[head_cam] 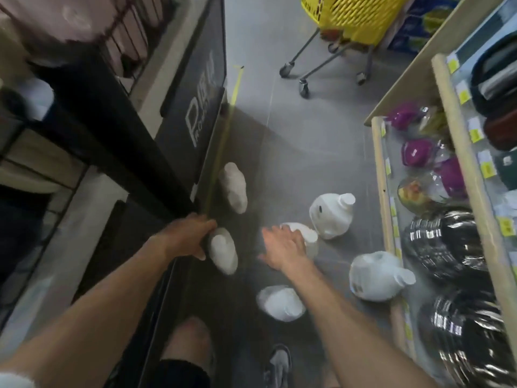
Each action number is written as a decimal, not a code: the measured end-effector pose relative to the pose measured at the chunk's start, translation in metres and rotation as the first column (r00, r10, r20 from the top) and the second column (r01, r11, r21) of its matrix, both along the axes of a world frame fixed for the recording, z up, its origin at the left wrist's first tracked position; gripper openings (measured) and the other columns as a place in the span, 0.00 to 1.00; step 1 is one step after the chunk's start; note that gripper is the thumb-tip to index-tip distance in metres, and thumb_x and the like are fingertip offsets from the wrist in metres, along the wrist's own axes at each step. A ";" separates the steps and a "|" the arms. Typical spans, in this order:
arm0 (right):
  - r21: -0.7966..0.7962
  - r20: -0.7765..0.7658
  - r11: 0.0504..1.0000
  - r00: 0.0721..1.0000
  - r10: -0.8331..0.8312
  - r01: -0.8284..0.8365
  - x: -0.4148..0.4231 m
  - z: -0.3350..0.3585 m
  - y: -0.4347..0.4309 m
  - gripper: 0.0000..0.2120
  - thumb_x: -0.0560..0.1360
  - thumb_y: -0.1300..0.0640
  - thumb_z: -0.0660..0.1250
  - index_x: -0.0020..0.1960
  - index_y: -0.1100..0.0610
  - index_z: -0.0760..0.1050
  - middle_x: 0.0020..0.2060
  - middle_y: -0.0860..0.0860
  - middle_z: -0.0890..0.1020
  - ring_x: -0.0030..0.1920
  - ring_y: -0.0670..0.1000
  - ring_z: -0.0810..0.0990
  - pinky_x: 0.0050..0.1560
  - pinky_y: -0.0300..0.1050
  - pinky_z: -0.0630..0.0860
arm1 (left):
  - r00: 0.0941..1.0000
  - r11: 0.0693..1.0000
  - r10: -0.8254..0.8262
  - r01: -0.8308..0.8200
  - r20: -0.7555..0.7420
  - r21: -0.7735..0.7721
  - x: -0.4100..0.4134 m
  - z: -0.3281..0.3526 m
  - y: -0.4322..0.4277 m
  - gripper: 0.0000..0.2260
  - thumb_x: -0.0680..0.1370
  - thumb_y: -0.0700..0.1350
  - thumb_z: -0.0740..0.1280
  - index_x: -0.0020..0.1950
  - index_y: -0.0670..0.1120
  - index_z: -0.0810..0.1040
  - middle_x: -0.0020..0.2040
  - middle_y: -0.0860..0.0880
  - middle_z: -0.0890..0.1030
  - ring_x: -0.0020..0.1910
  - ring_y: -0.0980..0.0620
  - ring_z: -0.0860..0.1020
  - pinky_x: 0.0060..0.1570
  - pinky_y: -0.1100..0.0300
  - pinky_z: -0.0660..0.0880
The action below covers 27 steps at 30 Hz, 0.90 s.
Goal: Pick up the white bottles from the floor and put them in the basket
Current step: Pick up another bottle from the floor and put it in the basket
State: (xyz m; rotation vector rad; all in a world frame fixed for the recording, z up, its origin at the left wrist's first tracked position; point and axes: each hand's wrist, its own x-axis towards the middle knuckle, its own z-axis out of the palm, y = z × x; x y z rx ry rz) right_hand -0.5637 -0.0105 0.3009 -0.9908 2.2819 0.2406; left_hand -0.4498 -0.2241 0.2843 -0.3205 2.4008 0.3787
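So six white bottles were lying around on the grey floor (307, 121) of the aisle. The left grip (190, 239) was curled round the end of the near-left bottle (223, 253), right by the dark cabinet (195, 107). The far-left bottle (233, 189) lay further up that same side.

The right grip (282, 247) was spread wide, fingers straight, over the middle bottle (306, 236). Too blurry to tell if it was actually touching.

The capped bottle (331, 217) sat just beyond it. The shelf-side bottle (375, 278) was against the shelf (386, 191), and the nearest bottle (281, 302) was by the person's shoe (277, 365). The yellow basket (361, 15) was on a wheeled frame way up the aisle, well apart from all of them.
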 end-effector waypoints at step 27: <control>-0.254 0.358 0.957 0.933 -0.040 0.139 -0.023 -0.337 -0.048 0.47 0.64 0.50 0.82 0.73 0.40 0.56 0.69 0.49 0.76 0.67 0.57 0.78 0.63 0.58 0.78 | 0.832 0.880 0.430 -0.299 -0.351 0.370 0.006 -0.352 -0.009 0.45 0.55 0.66 0.82 0.69 0.63 0.68 0.64 0.67 0.72 0.63 0.69 0.71 0.65 0.65 0.71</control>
